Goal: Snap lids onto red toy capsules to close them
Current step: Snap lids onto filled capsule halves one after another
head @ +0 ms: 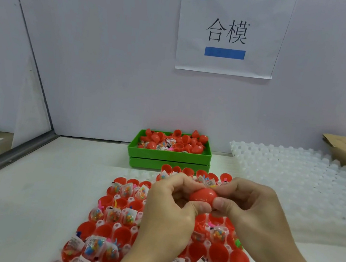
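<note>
Both hands curled round one red capsule [203, 195], held in the air above the tray [140, 175]. Left hand [171, 205]: fingers bent over the capsule's left end, thumb pressed under it. Right hand [246, 204]: thumb [222, 203] and fingertips pinching the right end. Thumbs touching or nearly so below the capsule. Seam between lid and body hidden by the fingers, so perhaps closed, perhaps not.

Under the hands, rows of open red halves [110, 232] seated in the tray, many holding small clear toy packets [112, 213], some bare. Behind the tray, a green bin [169, 154] heaped with loose red lids [175, 140] and a few packets. To the right, a white moulded tray [294, 169]; beyond it, a cardboard box [345, 149]. On the wall, a paper sign [229, 32] with blue tape.
</note>
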Demonstrator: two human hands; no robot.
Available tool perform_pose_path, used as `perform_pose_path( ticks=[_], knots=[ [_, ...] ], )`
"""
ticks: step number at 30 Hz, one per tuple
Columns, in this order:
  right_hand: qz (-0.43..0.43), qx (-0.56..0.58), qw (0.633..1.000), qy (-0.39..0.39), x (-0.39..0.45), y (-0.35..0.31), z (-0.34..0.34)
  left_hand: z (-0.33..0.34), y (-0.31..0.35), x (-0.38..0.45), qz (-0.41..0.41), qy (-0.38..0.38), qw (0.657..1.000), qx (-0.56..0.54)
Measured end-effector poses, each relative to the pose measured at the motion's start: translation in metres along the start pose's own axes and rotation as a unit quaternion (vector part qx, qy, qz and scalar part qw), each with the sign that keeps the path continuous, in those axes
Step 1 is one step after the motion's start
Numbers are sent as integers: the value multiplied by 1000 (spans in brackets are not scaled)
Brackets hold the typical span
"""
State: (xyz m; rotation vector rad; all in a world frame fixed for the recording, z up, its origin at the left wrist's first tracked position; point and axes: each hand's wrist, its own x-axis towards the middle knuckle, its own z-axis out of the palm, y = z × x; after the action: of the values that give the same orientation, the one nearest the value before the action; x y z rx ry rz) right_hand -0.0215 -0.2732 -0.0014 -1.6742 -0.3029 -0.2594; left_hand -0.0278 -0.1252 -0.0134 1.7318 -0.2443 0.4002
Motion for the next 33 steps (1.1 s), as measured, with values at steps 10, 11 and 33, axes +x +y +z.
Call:
perform_pose_path(
  ticks=[10, 11, 33],
  knots=[
    [-7, 0, 1000, 26, -5, 6, 13, 0, 0, -3, 69, 9, 990, 122],
    [-7, 5, 1000, 22, -5, 7, 13, 0, -1, -2, 74, 13, 989, 130],
    [-3, 215, 973, -79, -2, 13, 15, -9, 7, 4, -74, -68, 989, -111]
  ],
)
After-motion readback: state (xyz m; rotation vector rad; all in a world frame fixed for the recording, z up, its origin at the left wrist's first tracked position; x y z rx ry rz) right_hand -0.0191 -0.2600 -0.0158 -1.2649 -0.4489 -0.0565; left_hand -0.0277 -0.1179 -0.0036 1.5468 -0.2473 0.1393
